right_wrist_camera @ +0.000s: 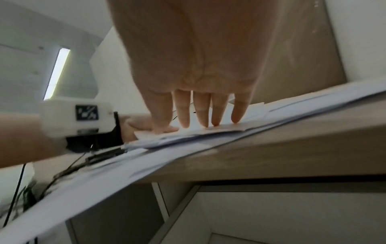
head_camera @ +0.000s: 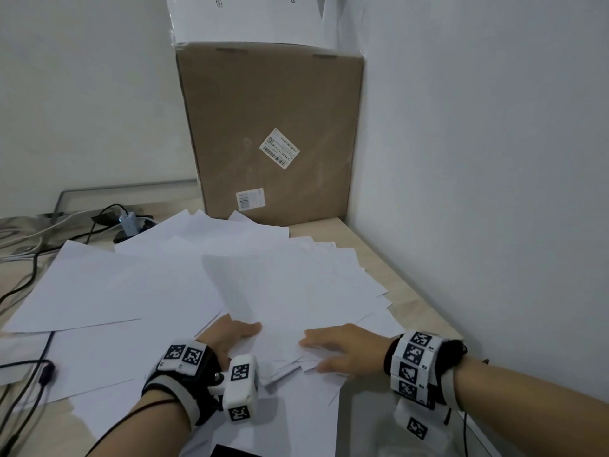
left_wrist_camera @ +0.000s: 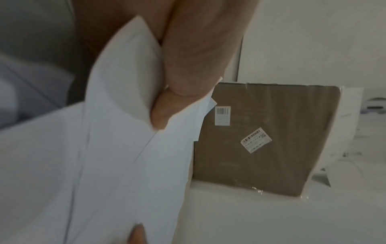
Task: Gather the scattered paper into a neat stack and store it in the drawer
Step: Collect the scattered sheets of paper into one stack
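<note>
The paper (head_camera: 184, 285) is spread in loose overlapping sheets across the desk (head_camera: 412, 291), ahead of and beneath both hands. A bunch of sheets is pinched by the left hand (head_camera: 230, 338), thumb on top, fingers under the edge. The same bunch is pressed flat by the straight fingers (right_wrist_camera: 200, 113) of the right hand (head_camera: 349, 347). Gathering is judged barely begun. Next, the far sheets beside the cardboard box (head_camera: 270, 133) must be drawn in and squared. No drawer is identified.

White paper (head_camera: 276, 282) sheets lie scattered and overlapping across the bench (head_camera: 405, 291), fanned at differing angles, some overhanging its near edge; the near-centre corners are bunched and slightly lifted.
</note>
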The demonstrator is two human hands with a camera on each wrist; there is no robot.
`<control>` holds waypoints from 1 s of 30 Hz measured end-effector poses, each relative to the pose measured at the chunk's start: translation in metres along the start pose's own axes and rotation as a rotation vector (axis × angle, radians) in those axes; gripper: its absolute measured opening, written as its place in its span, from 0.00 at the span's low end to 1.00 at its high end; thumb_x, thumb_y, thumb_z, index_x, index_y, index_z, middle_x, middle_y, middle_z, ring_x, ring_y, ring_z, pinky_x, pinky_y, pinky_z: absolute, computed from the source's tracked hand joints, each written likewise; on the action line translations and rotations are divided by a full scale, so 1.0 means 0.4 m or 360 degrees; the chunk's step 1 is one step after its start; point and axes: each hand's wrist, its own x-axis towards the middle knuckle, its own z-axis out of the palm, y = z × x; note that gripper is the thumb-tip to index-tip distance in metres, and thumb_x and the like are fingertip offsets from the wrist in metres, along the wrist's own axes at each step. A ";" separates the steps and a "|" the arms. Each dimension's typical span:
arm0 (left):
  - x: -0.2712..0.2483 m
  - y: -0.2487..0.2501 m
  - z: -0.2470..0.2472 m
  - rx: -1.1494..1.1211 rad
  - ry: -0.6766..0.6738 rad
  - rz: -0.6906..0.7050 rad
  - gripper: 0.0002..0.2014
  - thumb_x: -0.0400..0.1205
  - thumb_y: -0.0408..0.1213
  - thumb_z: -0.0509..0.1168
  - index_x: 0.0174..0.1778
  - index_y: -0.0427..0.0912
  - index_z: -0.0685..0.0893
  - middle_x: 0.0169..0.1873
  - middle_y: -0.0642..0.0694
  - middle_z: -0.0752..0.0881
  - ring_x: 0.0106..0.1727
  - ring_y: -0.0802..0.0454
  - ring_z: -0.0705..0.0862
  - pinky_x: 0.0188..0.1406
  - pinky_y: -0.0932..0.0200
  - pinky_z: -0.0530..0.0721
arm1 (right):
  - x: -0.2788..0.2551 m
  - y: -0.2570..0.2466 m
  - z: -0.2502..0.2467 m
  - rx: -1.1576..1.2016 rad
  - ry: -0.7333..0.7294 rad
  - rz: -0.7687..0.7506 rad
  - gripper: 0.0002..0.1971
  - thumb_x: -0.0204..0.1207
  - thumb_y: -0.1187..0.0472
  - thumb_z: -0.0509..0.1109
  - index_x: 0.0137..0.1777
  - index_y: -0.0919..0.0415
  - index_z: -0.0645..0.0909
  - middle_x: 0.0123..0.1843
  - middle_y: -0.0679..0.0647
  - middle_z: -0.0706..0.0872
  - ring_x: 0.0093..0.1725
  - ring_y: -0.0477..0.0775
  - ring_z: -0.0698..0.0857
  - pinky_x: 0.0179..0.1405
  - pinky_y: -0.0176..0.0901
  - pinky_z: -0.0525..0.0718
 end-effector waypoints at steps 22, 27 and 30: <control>-0.059 -0.007 0.006 -0.0429 -0.0055 0.0184 0.07 0.87 0.30 0.58 0.56 0.34 0.79 0.43 0.34 0.87 0.41 0.38 0.87 0.35 0.48 0.84 | 0.035 0.214 -0.149 0.0710 0.1200 0.1060 0.15 0.80 0.64 0.62 0.29 0.62 0.73 0.34 0.59 0.72 0.38 0.54 0.71 0.37 0.42 0.65; -0.051 -0.007 -0.006 -0.0410 -0.0103 0.0152 0.08 0.87 0.32 0.56 0.55 0.35 0.80 0.37 0.39 0.91 0.36 0.43 0.90 0.38 0.50 0.82 | 0.014 0.200 -0.183 0.0744 0.1780 0.1104 0.16 0.84 0.65 0.58 0.35 0.69 0.77 0.39 0.62 0.77 0.42 0.57 0.74 0.42 0.41 0.68; -0.051 -0.004 -0.005 -0.0379 -0.0105 0.0153 0.07 0.87 0.30 0.56 0.52 0.34 0.80 0.33 0.41 0.91 0.32 0.46 0.91 0.32 0.53 0.85 | -0.004 0.198 -0.238 0.0775 0.2076 0.1045 0.20 0.84 0.67 0.56 0.27 0.59 0.61 0.34 0.58 0.72 0.41 0.55 0.71 0.41 0.41 0.66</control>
